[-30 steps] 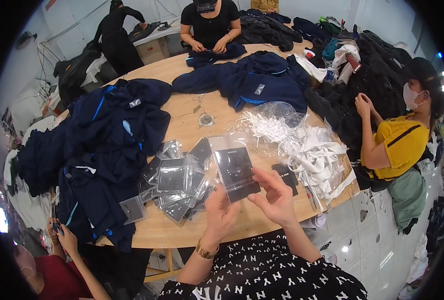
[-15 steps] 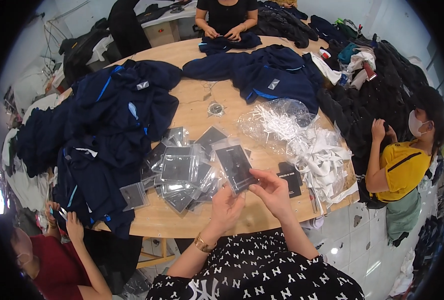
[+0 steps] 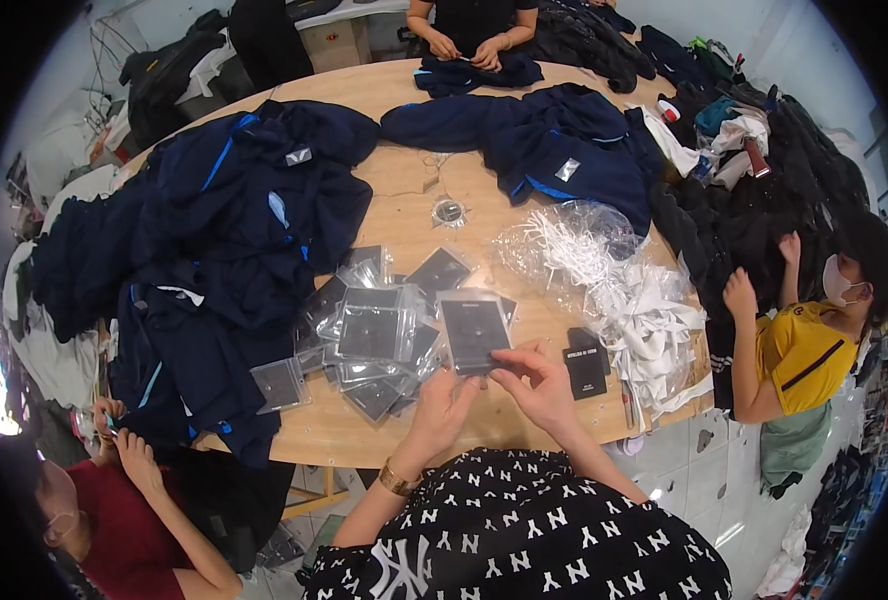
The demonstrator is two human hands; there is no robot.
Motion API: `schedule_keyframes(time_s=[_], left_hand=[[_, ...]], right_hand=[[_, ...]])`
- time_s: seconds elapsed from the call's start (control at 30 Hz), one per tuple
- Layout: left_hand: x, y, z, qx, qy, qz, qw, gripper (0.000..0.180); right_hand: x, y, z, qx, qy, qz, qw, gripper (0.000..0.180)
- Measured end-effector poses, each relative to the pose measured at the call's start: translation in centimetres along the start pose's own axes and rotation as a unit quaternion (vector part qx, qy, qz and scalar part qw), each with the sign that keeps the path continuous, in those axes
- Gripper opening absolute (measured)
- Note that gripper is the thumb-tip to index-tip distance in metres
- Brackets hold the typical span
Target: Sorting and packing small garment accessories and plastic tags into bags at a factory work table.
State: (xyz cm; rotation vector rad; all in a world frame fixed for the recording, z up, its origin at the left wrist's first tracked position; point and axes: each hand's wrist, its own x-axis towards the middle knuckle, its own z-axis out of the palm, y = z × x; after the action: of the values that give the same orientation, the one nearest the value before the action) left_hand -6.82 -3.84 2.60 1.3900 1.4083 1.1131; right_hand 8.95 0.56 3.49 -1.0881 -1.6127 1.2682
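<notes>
While holding a clear flat pouch [image 3: 472, 320] above the wooden counter [image 3: 329, 440], just to the right of a loose pile of similar pouches [image 3: 379, 340], pinches only the near end: fingers of the left hand [image 3: 442, 408] at the lower left corner, bent fingers and thumb of the right hand [image 3: 539, 385] at the lower right. Could slip free there, judging by the slick film and the small area of contact, and drop against the pile's right side. Could also crease the dark insert [image 3: 479, 342] if squeezed unevenly from both corners. In the pile itself, likely to slide apart if nudged, owing to glossy film overlapping at odd angles.

Inside the held pouch, that one dark flat insert; no telling whether sealed. Inside the pile's pouches, similar dark inserts. At the pile's left, one stray pouch [image 3: 279, 385] beside navy garments [image 3: 214, 200]. To the pile's right and farther back, a crumpled large clear bag [image 3: 619, 225] with thin white cords [image 3: 564, 250]; nearer on that same side, loose white straps [image 3: 649, 330], perhaps prone to tangling if dragged, and a black printed card [image 3: 584, 372].
</notes>
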Motion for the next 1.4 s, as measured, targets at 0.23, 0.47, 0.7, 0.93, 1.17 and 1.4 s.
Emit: schedule_keyframes(time_s=[0.23, 0.47, 0.7, 0.93, 1.17, 1.4], left_hand=[[0.6, -0.1, 0.6, -0.008, 0.014, 0.027, 1.0, 0.019], [1.6, -0.1, 0.6, -0.032, -0.007, 0.031, 0.999, 0.02], [2.4, 0.7, 0.4, -0.03, 0.045, 0.042, 0.998, 0.019], [2.2, 0.2, 0.0, 0.014, 0.026, 0.024, 0.999, 0.018], [2.4, -0.2, 0.5, -0.261, 0.046, -0.094, 0.96, 0.015], [1.5, -0.8, 2.1, -0.217, 0.148, -0.038, 0.964, 0.008]], right_hand=[[0.4, 2.2, 1.6, -0.015, 0.083, 0.0, 0.996, 0.03], [2.3, 1.2, 1.4, -0.1, 0.117, -0.087, 0.984, 0.034], [3.0, 0.2, -0.6, 0.379, -0.025, 0.194, 0.904, 0.023], [3.3, 0.6, -0.7, 0.272, 0.011, 0.148, 0.951, 0.01], [3.5, 0.6, -0.7, 0.166, 0.033, 0.04, 0.985, 0.009], [3.0, 1.3, 1.4, 0.279, 0.007, 0.095, 0.956, 0.007]])
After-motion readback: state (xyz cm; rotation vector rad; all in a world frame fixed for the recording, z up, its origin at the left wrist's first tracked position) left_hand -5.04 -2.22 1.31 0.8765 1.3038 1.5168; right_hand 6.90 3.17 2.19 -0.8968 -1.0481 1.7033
